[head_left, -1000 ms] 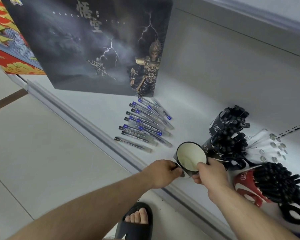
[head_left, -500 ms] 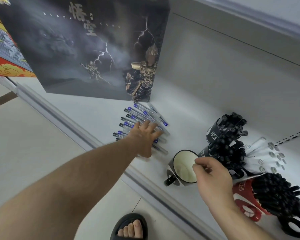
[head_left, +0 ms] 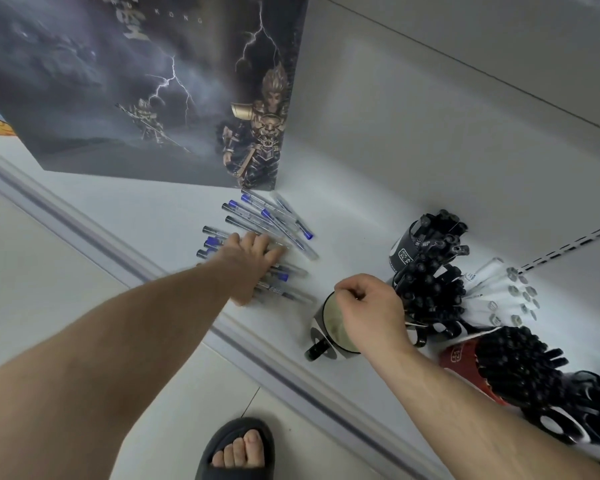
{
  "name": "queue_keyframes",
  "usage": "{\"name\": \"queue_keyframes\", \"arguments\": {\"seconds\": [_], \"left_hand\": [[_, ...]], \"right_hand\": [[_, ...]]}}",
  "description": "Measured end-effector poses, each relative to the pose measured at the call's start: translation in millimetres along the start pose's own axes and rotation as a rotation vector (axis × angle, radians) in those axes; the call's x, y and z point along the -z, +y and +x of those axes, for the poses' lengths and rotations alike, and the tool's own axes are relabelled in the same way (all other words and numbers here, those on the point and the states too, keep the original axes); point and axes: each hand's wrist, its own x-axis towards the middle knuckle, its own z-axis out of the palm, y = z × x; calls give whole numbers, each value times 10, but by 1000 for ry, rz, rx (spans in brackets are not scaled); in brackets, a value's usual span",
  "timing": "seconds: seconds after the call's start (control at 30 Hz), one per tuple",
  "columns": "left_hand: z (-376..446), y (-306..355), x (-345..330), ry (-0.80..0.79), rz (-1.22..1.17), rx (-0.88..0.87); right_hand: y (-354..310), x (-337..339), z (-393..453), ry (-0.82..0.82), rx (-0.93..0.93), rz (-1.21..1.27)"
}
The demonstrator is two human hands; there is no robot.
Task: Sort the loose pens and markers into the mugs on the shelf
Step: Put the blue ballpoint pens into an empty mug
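Note:
Several loose clear pens with blue caps lie in a fan on the white shelf, just in front of a dark box. My left hand rests on the near part of the fan, fingers spread and fairly straight over the pens. An empty black mug with a cream inside stands near the shelf's front edge, its handle pointing toward me. My right hand is curled over the mug's far rim and holds it.
A dark game-art box stands at the back left. To the right, black mugs and a red mug bristle with black pens, beside a bunch of white pens. The shelf's grey front rail runs diagonally above my sandalled foot.
My left hand let go of the mug and reached out onto the loose pens, then settled further over them. My right hand stayed on the mug's rim, curling tighter.

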Motion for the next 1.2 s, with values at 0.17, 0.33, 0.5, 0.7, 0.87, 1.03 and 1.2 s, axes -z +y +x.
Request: {"name": "queue_keyframes", "arguments": {"seconds": [0.17,0.33,0.5,0.7,0.87,1.03,1.2], "left_hand": [[-57,62,-38,113,-79,9],[-97,75,-81,189,-160,-1],[-150,14,-33,286,-366,35],[-379,-9,459,441,-1121,207],[-635,156,1036,555,-1890,86],[-689,631,1355,509,-1977,-222],[-569,982,1322,437,-1924,-305]], "right_hand": [[104,-17,-49,-5,-46,6],[208,42,-61,28,-114,87],[233,135,-95,76,-142,166],[151,330,-131,156,-145,324],[-112,577,-228,124,-90,508],[-451,772,-300,14,113,585],[-539,949,-259,-84,238,650]]}}
